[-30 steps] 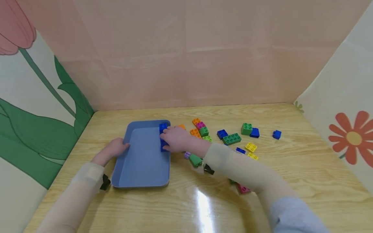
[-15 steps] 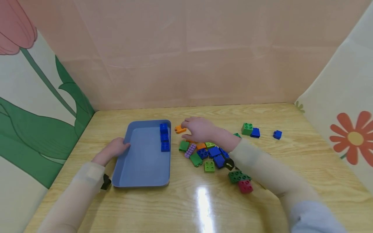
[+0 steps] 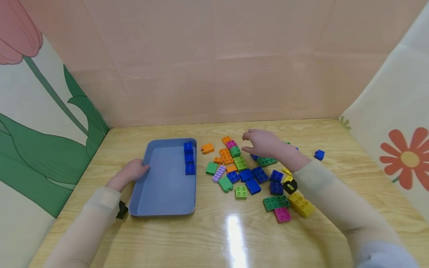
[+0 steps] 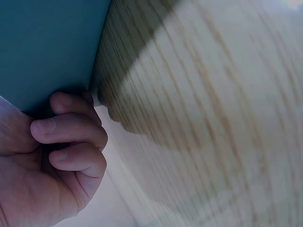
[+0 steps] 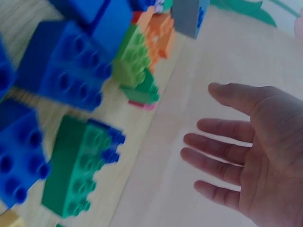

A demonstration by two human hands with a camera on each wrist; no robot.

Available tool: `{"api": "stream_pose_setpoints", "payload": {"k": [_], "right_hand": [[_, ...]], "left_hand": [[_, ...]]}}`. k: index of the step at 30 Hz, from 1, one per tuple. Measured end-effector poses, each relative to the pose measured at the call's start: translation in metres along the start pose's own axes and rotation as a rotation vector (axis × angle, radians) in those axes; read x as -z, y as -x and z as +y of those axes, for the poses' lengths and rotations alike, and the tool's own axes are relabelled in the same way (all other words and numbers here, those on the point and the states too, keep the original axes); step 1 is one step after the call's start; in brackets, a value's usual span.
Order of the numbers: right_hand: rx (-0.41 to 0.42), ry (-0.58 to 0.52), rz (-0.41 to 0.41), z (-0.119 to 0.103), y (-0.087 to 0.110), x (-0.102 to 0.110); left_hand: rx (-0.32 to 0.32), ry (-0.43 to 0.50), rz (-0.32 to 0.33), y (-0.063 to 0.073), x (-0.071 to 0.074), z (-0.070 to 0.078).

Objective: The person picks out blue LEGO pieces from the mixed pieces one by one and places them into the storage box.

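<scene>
My left hand grips the left rim of the blue-grey tray, thumb over the edge. In the left wrist view the curled fingers lie against the tray's outer wall. Several blue toy bricks form a row along the tray's right inside wall. My right hand hovers, holding nothing, over the back of the loose bricks, above a dark green brick and a blue brick that it partly hides. The right wrist view shows its fingers spread and relaxed, apart from the green brick.
Loose bricks lie right of the tray: orange, lilac, lime, blue, yellow and pink. A lone small blue brick sits at the far right. A pink backdrop rises behind the table.
My right hand has left the blue bricks inside the tray and moved right, over the loose pile. The left hand and the tray have stayed in place.
</scene>
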State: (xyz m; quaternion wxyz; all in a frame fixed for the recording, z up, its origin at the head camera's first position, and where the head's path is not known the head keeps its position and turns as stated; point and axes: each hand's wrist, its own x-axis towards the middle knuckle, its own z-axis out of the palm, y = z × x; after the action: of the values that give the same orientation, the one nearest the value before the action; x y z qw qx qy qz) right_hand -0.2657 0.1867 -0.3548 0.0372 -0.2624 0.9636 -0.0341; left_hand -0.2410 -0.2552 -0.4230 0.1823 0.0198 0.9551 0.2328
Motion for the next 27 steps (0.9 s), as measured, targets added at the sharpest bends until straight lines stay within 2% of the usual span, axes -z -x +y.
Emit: {"api": "stream_pose_setpoints", "payload": {"k": [6,10,18,27], "right_hand": [[-0.125,0.019,-0.048,0.019,0.003,-0.013],[-0.162,-0.001,-0.091,0.026,0.002,-0.022],[-0.171,0.022,-0.17,0.026,0.002,-0.035],[-0.137,0.075,-0.183,0.03,-0.001,-0.048]], "left_hand": [[0.017,0.003,-0.015,0.001,0.001,0.001],[0.023,-0.003,-0.014,0.001,0.002,0.002],[0.028,-0.004,-0.016,-0.002,0.0,0.0],[0.015,0.002,0.006,-0.004,-0.001,-0.002]]}}
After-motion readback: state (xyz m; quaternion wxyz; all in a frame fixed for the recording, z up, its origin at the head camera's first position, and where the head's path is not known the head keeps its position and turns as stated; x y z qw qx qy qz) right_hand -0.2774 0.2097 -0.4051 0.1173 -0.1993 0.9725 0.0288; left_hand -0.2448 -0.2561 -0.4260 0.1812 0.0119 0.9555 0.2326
